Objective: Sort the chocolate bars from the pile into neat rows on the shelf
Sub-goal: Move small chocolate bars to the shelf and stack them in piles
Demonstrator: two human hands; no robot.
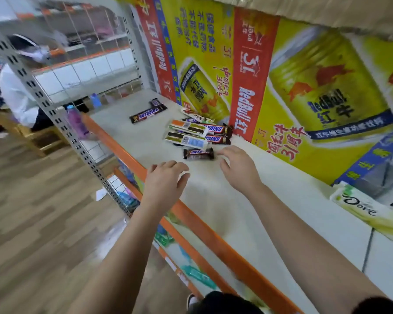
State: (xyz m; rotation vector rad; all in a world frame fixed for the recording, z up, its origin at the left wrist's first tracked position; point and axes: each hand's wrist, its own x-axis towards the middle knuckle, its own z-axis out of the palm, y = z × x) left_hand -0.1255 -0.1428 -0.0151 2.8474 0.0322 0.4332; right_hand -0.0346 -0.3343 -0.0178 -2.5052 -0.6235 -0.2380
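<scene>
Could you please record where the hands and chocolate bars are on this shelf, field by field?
shelf: pale board, orange front edge
pile: Snickers and Dove bars heaped by the poster
far Snickers bar: apart from the pile, smaller dark bar beside it
small brown bar: nearest the hands, before the pile
left hand: open, empty, over the front edge
right hand: open, empty, fingertips by small brown bar; contact unclear

left grip [166, 177] over shelf edge [191, 215] | right grip [238, 168] beside small bar [199, 153]
</scene>
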